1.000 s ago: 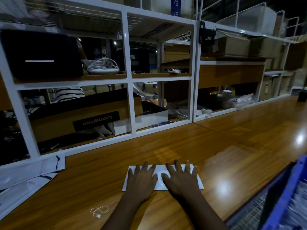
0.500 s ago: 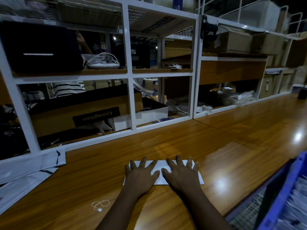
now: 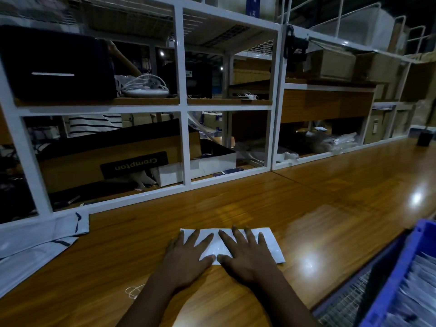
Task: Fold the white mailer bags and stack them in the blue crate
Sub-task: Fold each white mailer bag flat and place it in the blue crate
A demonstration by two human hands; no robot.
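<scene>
The folded mailer bag (image 3: pixel 272 246) lies flat on the bench (image 3: pixel 259 204), directly under both hands, a narrow white strip running crosswise. The left hand (image 3: pixel 186 258) and right hand (image 3: pixel 245 258) press on it palm down, fingers (image 3: pixel 236 237) straight and spread apart, thumbs nearly meeting over the near edge. Nothing is pinched or gripped. White shows beyond the fingertips, in the gap between the hands, and past the right hand's little finger, where the strip's end lies bare.

By its look the bag is thin glossy film: light, limp, slick on the polished wood, and likely to spring open at the crease once the pressure comes off. I judge the bare right end, or the near edge by the thumbs, the best place to take it, pinching all layers together so the fold holds.

Well to the right of the right hand's fingers stands the blue crate (image 3: pixel 408 256), cut off by the frame. Its contents (image 3: pixel 420 291) are blurred, pale layered sheets that may be stacked bags. Far left of the left hand's fingers, unfolded white bags (image 3: pixel 35 239) lie half out of view. Near the left wrist is a small looped cord (image 3: pixel 133 291). Beyond the fingertips rises a dim white shelf rack (image 3: pixel 185 138). The palms hide the bag's middle, so its number of folds cannot be told.
</scene>
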